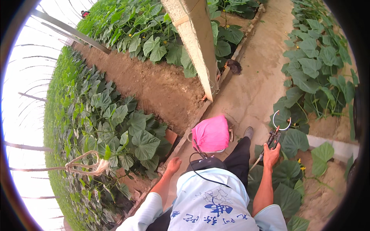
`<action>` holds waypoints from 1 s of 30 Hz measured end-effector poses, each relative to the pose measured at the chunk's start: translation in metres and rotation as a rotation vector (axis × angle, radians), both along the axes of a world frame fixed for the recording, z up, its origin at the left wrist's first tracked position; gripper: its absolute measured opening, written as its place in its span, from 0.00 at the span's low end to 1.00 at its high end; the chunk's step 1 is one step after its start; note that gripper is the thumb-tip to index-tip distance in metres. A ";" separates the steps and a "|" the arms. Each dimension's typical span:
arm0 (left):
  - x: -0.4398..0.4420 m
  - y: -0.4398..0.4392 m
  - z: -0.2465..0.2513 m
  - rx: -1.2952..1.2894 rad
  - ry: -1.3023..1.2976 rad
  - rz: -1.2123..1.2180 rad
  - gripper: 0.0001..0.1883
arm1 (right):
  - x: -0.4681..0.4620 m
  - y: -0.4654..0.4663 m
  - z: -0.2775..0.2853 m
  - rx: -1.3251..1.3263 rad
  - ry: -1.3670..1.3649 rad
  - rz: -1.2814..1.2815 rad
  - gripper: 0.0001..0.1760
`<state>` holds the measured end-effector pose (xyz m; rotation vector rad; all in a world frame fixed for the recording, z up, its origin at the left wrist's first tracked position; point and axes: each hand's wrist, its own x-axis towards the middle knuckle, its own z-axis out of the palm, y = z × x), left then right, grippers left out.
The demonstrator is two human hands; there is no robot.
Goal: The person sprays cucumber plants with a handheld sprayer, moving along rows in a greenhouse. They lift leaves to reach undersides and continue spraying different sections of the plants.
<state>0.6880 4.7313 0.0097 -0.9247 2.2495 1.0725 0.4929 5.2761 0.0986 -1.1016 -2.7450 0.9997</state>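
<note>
My right hand (271, 155) grips the handle of a spray wand (272, 138), whose tip carries a white ring (274, 118) with small nozzles. That ring is over the cucumber-like leaves (295, 142) on the right. My left hand (174, 165) hangs beside my body near the bed's edge, empty and with loosely bent fingers. In front of my legs is a container under a bright pink cover (211, 133), with curved handles at its sides. A thin black cord (190, 161) loops between it and my waist.
Leafy vines with yellow flowers line the path (257, 72) on both sides. A thick pale post (199, 52) slants down at the path's left curb. Knotted rope (86, 166) hangs at left. Dark debris (234, 66) lies on the path. Far off, a person (84, 14) wears red.
</note>
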 end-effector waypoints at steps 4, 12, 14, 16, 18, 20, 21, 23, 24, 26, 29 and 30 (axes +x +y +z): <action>-0.012 0.087 0.013 -0.070 -0.215 0.086 0.35 | -0.110 0.069 -0.012 -0.002 -0.002 0.084 0.42; -0.133 0.213 0.070 -0.080 -0.265 0.060 0.36 | -0.229 0.183 -0.011 0.004 -0.101 0.127 0.41; -0.163 0.223 0.079 -0.070 -0.218 0.082 0.33 | -0.244 0.199 -0.015 -0.001 -0.113 0.127 0.40; -0.193 0.229 0.083 -0.096 -0.178 0.090 0.32 | -0.254 0.211 -0.017 -0.003 -0.120 0.137 0.40; -0.211 0.233 0.086 -0.162 -0.155 0.075 0.31 | -0.263 0.218 -0.019 -0.012 -0.130 0.130 0.40; -0.224 0.242 0.087 -0.114 -0.158 0.118 0.34 | -0.271 0.224 -0.019 -0.023 -0.159 0.126 0.40; -0.236 0.244 0.083 -0.085 -0.178 0.134 0.35 | -0.274 0.226 -0.019 -0.024 -0.171 0.109 0.40; -0.255 0.251 0.075 -0.137 -0.130 0.023 0.35 | -0.280 0.230 -0.019 -0.078 -0.143 0.100 0.41; -0.263 0.257 0.072 -0.155 -0.154 -0.010 0.35 | -0.281 0.233 -0.018 -0.073 -0.156 0.106 0.41; -0.280 0.266 0.067 -0.082 -0.134 0.016 0.34 | -0.287 0.236 -0.018 -0.091 -0.117 0.105 0.42; -0.318 0.270 0.061 -0.068 -0.142 -0.030 0.34 | -0.299 0.239 -0.019 -0.071 -0.179 0.110 0.42; -0.335 0.270 0.057 -0.078 -0.162 -0.057 0.33 | -0.305 0.239 -0.019 -0.071 -0.187 0.102 0.42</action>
